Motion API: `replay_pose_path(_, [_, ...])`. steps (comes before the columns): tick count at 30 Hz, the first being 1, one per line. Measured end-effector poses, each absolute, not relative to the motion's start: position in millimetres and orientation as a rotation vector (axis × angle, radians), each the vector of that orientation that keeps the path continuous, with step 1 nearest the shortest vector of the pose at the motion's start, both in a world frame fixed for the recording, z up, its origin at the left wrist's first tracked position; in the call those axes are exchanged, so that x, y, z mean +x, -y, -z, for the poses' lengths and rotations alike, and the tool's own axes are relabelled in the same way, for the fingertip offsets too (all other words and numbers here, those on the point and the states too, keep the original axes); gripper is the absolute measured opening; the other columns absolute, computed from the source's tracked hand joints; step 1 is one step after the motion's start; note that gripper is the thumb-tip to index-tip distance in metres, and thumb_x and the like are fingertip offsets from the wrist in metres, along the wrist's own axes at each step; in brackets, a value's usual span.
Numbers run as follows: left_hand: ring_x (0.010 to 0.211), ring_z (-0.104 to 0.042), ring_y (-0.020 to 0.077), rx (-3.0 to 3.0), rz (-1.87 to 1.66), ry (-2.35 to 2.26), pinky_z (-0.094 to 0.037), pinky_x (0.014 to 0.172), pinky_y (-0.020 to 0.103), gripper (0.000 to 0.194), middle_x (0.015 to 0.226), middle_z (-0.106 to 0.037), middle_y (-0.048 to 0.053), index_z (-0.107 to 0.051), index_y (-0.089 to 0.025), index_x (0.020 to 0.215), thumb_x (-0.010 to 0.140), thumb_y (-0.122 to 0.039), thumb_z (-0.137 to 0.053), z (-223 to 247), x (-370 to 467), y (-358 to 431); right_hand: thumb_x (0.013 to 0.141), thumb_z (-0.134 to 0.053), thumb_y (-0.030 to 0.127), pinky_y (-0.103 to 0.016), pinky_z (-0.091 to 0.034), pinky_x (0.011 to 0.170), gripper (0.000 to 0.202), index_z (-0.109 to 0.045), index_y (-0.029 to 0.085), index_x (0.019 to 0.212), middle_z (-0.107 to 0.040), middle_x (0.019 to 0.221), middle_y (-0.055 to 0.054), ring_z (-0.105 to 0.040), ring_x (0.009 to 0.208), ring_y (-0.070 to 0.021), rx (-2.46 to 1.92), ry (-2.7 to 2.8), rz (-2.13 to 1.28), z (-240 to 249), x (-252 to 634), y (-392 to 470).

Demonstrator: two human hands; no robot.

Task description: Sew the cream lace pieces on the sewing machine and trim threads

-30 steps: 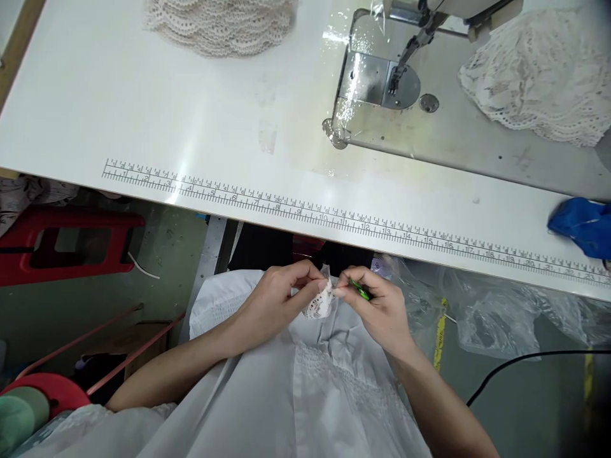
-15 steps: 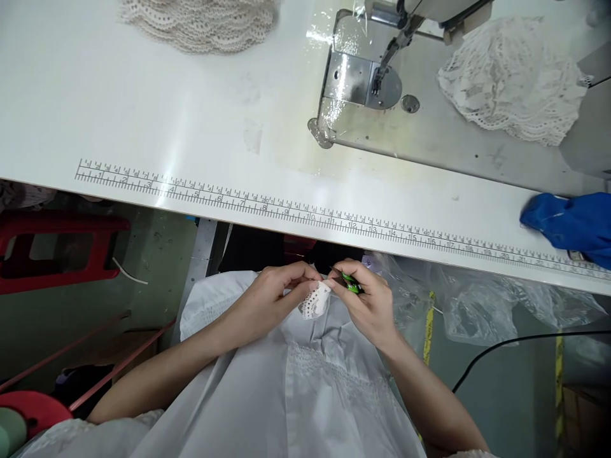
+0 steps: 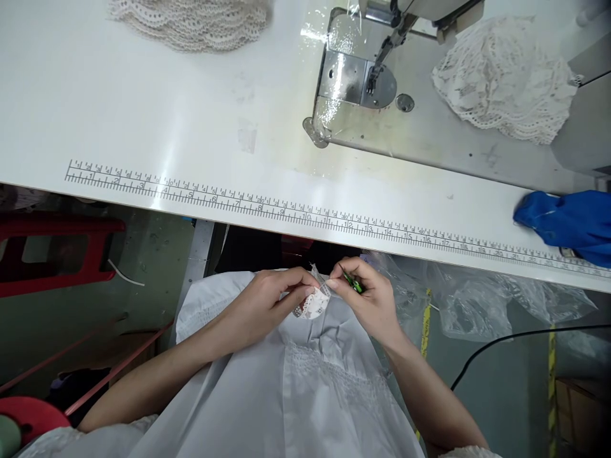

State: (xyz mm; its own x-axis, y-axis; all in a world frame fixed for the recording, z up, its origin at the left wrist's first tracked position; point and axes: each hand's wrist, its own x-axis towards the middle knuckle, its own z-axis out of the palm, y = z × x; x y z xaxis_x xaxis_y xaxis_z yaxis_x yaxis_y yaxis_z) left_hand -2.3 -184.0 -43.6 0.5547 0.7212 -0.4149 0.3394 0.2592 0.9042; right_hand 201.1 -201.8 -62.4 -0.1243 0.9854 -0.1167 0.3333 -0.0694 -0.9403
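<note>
Over the white garment on my lap, my left hand (image 3: 272,299) pinches a small piece of white lace (image 3: 316,304) between thumb and fingers. The lace curls up past the fingertips, and part of it is hidden behind them. My right hand (image 3: 370,299) is closed around green-handled thread snips (image 3: 352,282), whose dark blades point up and to the left. Its thumb and index fingertip meet at the lace's right edge; whether they pinch the lace or a thread there is too small to tell.
Beyond my hands runs the table edge with a printed ruler (image 3: 305,216). A sewing machine (image 3: 377,83) stands at the back, with a lace heap (image 3: 506,83) on its right. A lace stack (image 3: 191,22) lies back left, a blue cloth (image 3: 568,222) at right. Plastic bags (image 3: 472,312) hang below.
The lace has turned between my fingers, and a sheer end now sticks up above them. The snips have tilted slightly in my right hand. The whole view has shifted a little.
</note>
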Motion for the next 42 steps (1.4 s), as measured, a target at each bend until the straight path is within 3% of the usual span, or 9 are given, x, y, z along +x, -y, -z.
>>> replay_pose_path(5, [0.07,-0.054,0.0122,1.338,-0.331,-1.019,-0.037,0.061,0.023,0.026,0.082,-0.065,0.0,-0.065,-0.022,0.097,0.097,-0.036,-0.043,44,-3,185,0.087,-0.062,0.032,-0.023,-0.043,0.055,0.016,-0.067,0.023,0.1,-0.062,0.08,-0.001,-0.056,0.067,-0.0124,-1.396,1.461,-1.377,58,205,200])
replay_pose_path(9, [0.071,-0.054,0.0129,1.334,-0.318,-1.013,-0.037,0.06,0.024,0.028,0.084,-0.065,0.001,-0.064,-0.02,0.095,0.097,-0.036,-0.042,44,-3,186,0.079,-0.073,0.029,-0.023,-0.04,0.049,0.012,-0.071,0.021,0.087,-0.059,0.073,0.0,-0.053,0.06,-0.0113,-1.359,1.418,-1.378,57,199,201])
replay_pose_path(12, [0.067,-0.051,0.0116,1.315,-0.312,-1.018,-0.033,0.056,0.023,0.027,0.079,-0.062,0.0,-0.063,-0.02,0.094,0.097,-0.037,-0.042,42,-1,185,0.081,-0.071,0.024,-0.024,-0.039,0.049,0.005,-0.071,0.021,0.077,-0.057,0.069,0.0,-0.051,0.059,-0.0109,-1.355,1.4,-1.306,58,193,201])
replay_pose_path(17, [0.07,-0.051,0.0107,1.22,-0.375,-0.985,-0.028,0.048,0.02,0.022,0.085,-0.062,-0.001,-0.063,-0.021,0.095,0.092,-0.041,-0.054,40,4,182,0.085,-0.066,0.018,-0.026,-0.045,0.056,0.007,-0.069,0.022,0.081,-0.057,0.077,-0.001,-0.056,0.069,-0.0133,-1.331,1.474,-1.16,59,191,201])
replay_pose_path(25, [0.073,-0.054,0.0113,1.205,-0.373,-0.963,-0.037,0.061,0.021,0.023,0.08,-0.062,-0.001,-0.062,-0.019,0.082,0.092,-0.037,-0.054,47,9,185,0.086,-0.06,0.01,-0.028,-0.045,0.062,0.016,-0.065,0.024,0.093,-0.055,0.088,-0.002,-0.056,0.074,-0.014,-1.365,1.568,-0.678,68,191,207])
replay_pose_path(30, [0.076,-0.055,0.0129,1.224,-0.36,-1.042,-0.038,0.06,0.022,0.025,0.081,-0.061,0.0,-0.062,-0.02,0.086,0.092,-0.041,-0.053,47,3,184,0.092,-0.056,0.02,-0.029,-0.048,0.069,0.01,-0.065,0.023,0.094,-0.062,0.089,-0.003,-0.061,0.082,-0.0162,-1.43,1.468,-1.019,66,198,208])
replay_pose_path(34, [0.068,-0.053,0.0115,1.361,-0.297,-1.061,-0.033,0.054,0.022,0.025,0.081,-0.063,-0.001,-0.062,-0.021,0.089,0.094,-0.041,-0.049,46,1,185,0.088,-0.063,0.03,-0.024,-0.041,0.05,0.019,-0.069,0.025,0.105,-0.063,0.098,-0.004,-0.056,0.066,-0.0119,-1.433,1.487,-1.338,61,202,204])
replay_pose_path(37, [0.058,-0.045,0.0089,1.468,-0.276,-1.078,-0.028,0.05,0.022,0.021,0.077,-0.061,-0.003,-0.062,-0.022,0.093,0.095,-0.038,-0.049,46,2,187,0.082,-0.071,0.03,-0.024,-0.035,0.045,0.012,-0.073,0.024,0.092,-0.062,0.088,-0.003,-0.051,0.058,-0.0096,-1.396,1.4,-1.43,60,198,202])
replay_pose_path(42, [0.06,-0.048,0.0085,1.492,-0.289,-1.117,-0.03,0.052,0.021,0.017,0.077,-0.061,-0.005,-0.062,-0.023,0.092,0.094,-0.034,-0.05,44,4,188,0.082,-0.07,0.022,-0.027,-0.045,0.059,0.004,-0.073,0.024,0.08,-0.063,0.083,-0.002,-0.059,0.072,-0.0147,-1.335,1.343,-1.344,62,193,202])
